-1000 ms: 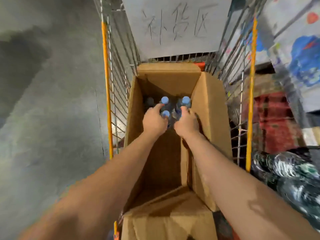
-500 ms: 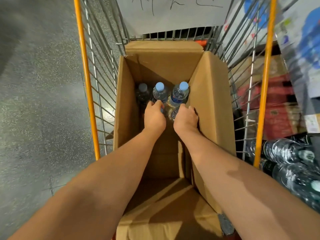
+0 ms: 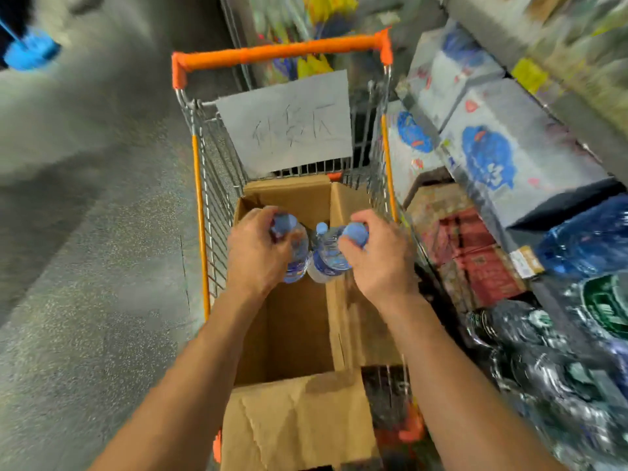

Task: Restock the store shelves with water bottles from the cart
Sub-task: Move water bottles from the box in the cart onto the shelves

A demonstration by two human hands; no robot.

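An open cardboard box [image 3: 289, 334] stands inside a wire cart [image 3: 200, 212] with orange rails. My left hand [image 3: 255, 253] grips a clear water bottle [image 3: 297, 253] with a blue cap, lifted above the box. My right hand [image 3: 380, 256] grips a second blue-capped water bottle [image 3: 331, 261] by its top. Between the two held bottles shows the blue cap of a third bottle [image 3: 321, 228], lower in the box. The frame is blurred by motion.
A grey handwritten sign [image 3: 289, 120] hangs on the cart's far end. On the right are shelves with white and blue cartons [image 3: 489, 154], red boxes [image 3: 475, 263] and shrink-wrapped bottle packs [image 3: 550, 351]. Grey floor [image 3: 85, 266] lies on the left.
Both hands were down in the box at the bottle tops; now each has lifted a bottle up above the box. The view has tilted up and swung, showing the cart handle and shelves.
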